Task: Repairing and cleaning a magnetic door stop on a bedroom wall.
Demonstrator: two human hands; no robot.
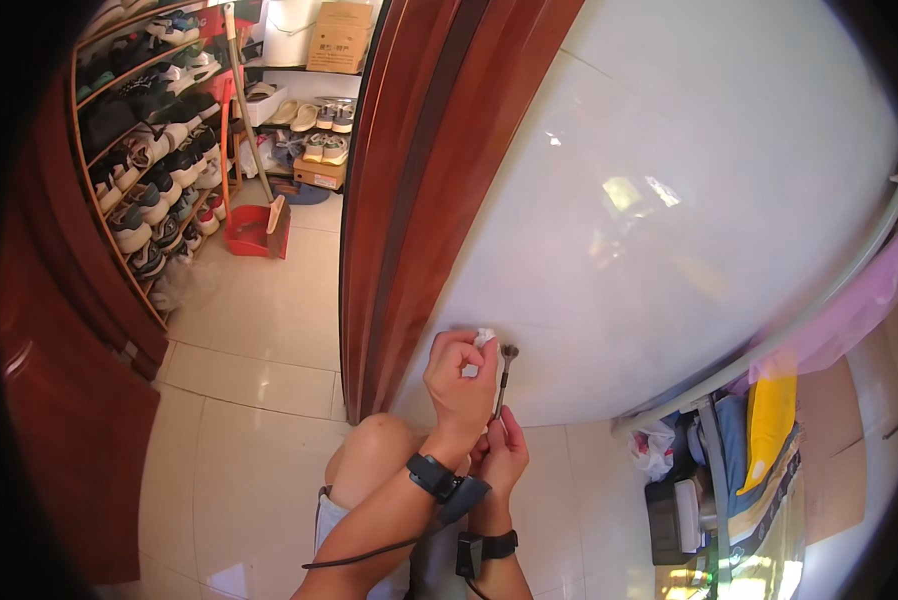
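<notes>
My left hand [456, 390] is raised in front of the white tiled wall [609, 290], thumb and fingers curled into a ring. Pinched at its fingertips is a small crumpled white piece [485, 337], like tissue. Lower down, my right hand [502, 456] grips the bottom end of a thin dark rod with a metal head [503, 385]. That head is up against or very near the wall, just right of the white piece. Its exact kind is too small to tell. My left wrist partly hides the right hand's fingers. Both wrists wear black bands with cables.
A reddish-brown door frame [409, 200] rises just left of my hands. Beyond it stand a shoe rack [159, 150], a red dustpan [254, 232] and a broom [277, 215]. At right, a rack carries a yellow cloth [769, 430] and a pink sheet [834, 310]. My bent knee [379, 440] is close below.
</notes>
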